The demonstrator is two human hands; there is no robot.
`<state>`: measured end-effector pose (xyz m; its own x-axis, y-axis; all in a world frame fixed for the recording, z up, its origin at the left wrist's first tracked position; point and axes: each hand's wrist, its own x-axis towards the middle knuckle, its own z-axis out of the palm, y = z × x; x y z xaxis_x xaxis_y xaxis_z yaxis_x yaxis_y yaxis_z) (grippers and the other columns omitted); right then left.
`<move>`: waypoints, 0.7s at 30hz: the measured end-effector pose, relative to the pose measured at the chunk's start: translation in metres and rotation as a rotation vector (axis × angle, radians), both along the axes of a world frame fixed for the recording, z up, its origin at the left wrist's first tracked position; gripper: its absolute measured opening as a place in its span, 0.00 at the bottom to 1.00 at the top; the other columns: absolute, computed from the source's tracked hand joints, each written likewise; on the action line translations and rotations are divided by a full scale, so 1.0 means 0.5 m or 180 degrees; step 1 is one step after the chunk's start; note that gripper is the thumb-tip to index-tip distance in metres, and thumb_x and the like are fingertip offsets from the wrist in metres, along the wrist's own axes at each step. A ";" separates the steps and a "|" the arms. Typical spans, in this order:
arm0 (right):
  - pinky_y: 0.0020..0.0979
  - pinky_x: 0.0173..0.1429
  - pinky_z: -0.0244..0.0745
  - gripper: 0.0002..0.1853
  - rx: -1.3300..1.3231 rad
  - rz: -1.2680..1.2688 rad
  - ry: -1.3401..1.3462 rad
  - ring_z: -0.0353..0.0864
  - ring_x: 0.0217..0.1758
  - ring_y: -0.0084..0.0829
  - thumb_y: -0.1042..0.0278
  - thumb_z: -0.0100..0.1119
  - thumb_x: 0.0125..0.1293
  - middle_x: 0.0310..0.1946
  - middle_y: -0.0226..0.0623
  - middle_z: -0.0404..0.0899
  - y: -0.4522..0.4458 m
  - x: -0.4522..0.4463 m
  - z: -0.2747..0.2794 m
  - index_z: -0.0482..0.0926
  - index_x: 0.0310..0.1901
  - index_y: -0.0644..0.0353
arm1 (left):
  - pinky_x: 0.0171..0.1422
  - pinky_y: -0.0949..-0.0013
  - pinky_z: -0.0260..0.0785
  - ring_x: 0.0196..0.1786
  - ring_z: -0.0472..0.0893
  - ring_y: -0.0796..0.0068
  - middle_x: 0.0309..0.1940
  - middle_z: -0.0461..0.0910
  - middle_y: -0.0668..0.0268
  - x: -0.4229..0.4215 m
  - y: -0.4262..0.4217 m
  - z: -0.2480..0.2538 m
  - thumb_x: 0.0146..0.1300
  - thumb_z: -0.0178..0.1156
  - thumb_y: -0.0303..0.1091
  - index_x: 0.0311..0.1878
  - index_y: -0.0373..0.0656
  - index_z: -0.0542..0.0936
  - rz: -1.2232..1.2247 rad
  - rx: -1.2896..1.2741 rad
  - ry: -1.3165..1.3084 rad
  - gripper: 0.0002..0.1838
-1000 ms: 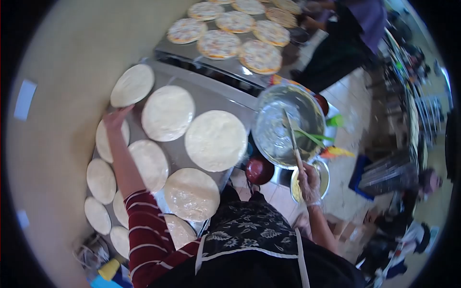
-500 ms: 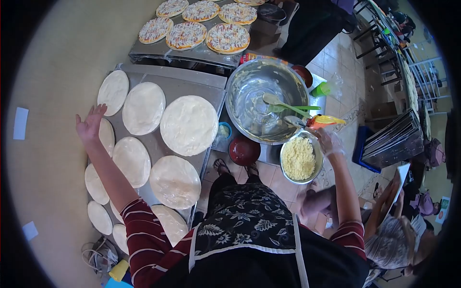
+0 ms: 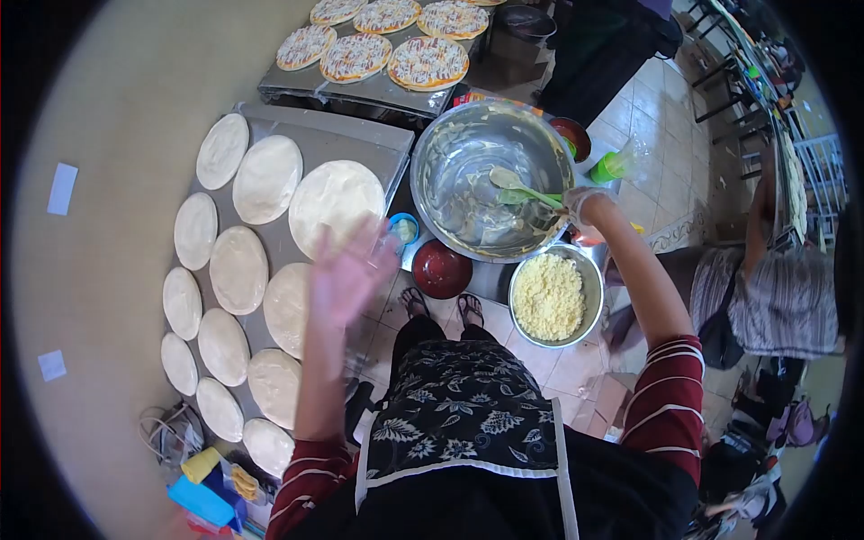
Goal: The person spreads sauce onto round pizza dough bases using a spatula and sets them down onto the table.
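My left hand (image 3: 353,274), blurred, is raised with fingers spread over the right edge of the table, partly hiding a large dough round (image 3: 335,200); nothing is in it. Several other pale rounds (image 3: 238,268) lie in rows to its left. My right hand (image 3: 589,209), in a clear glove, has its fingers bent at the right rim of a big steel bowl (image 3: 432,220), by the handles of a wooden spoon (image 3: 506,177) and a green utensil (image 3: 543,197). What its fingers hold is hidden. Just below it sits a bowl of yellow crumbly topping (image 3: 551,297).
Topped pizzas (image 3: 356,58) stand on a second table at the top. A red bowl (image 3: 441,270) and a small blue cup (image 3: 405,229) are beside the steel bowl. A green cup (image 3: 609,166) lies beyond. People stand at the top and right.
My left hand has moved from the far left of the table across to its right edge. My right hand went from a long-handled tool to the bowl's right rim. A person at right has moved.
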<state>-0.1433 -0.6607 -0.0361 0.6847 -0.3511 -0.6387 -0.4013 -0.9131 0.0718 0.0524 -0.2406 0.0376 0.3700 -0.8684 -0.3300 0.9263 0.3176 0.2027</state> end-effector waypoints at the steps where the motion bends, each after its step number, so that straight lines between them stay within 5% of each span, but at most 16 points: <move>1: 0.44 0.49 0.78 0.24 0.0006 0.0038 0.0015 0.85 0.49 0.50 0.45 0.60 0.67 0.44 0.53 0.85 -0.007 0.003 -0.015 0.84 0.45 0.63 | 0.77 0.41 0.53 0.75 0.60 0.42 0.75 0.58 0.49 -0.044 -0.005 -0.045 0.74 0.42 0.62 0.75 0.38 0.59 -0.0160 0.0127 0.0253 0.39; 3: 0.42 0.49 0.79 0.22 -0.0293 0.0355 -0.0177 0.85 0.48 0.48 0.47 0.62 0.66 0.42 0.51 0.85 -0.024 0.007 -0.054 0.85 0.42 0.62 | 0.77 0.45 0.56 0.73 0.64 0.47 0.73 0.64 0.50 -0.136 -0.010 -0.090 0.74 0.43 0.63 0.72 0.38 0.65 -0.0275 0.0731 0.0388 0.38; 7: 0.41 0.49 0.81 0.16 -0.0346 0.0525 -0.0067 0.87 0.47 0.45 0.54 0.62 0.65 0.40 0.49 0.86 0.061 0.013 0.062 0.86 0.37 0.60 | 0.72 0.54 0.61 0.70 0.69 0.59 0.72 0.67 0.61 -0.245 0.024 -0.183 0.73 0.41 0.65 0.73 0.44 0.65 -0.0690 0.1166 0.0280 0.38; 9: 0.40 0.46 0.83 0.10 -0.0518 0.0834 -0.0436 0.88 0.45 0.42 0.69 0.58 0.63 0.40 0.48 0.87 0.073 -0.017 0.021 0.87 0.41 0.59 | 0.71 0.55 0.62 0.69 0.69 0.60 0.72 0.66 0.62 -0.265 0.036 -0.193 0.74 0.41 0.65 0.73 0.44 0.64 -0.0688 0.1347 0.0258 0.38; 13: 0.35 0.55 0.78 0.10 -0.0682 0.0961 -0.0391 0.85 0.48 0.35 0.64 0.54 0.66 0.40 0.38 0.85 0.117 -0.083 -0.024 0.83 0.42 0.56 | 0.69 0.59 0.63 0.69 0.68 0.63 0.74 0.65 0.64 -0.255 0.033 -0.192 0.74 0.41 0.64 0.74 0.44 0.63 -0.0662 0.1655 0.0045 0.38; 21: 0.40 0.47 0.79 0.08 -0.1036 0.0307 -0.0520 0.85 0.48 0.36 0.66 0.56 0.64 0.39 0.33 0.85 0.104 -0.095 -0.085 0.84 0.40 0.50 | 0.75 0.60 0.53 0.74 0.63 0.65 0.75 0.63 0.66 -0.220 -0.038 -0.167 0.74 0.39 0.66 0.75 0.45 0.62 -0.0760 0.1639 -0.0480 0.39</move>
<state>-0.1910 -0.6085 -0.0784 0.8081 -0.4468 -0.3838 -0.3448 -0.8872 0.3066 -0.0577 -0.2594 -0.0458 0.2595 -0.6754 -0.6903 0.9091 -0.0705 0.4106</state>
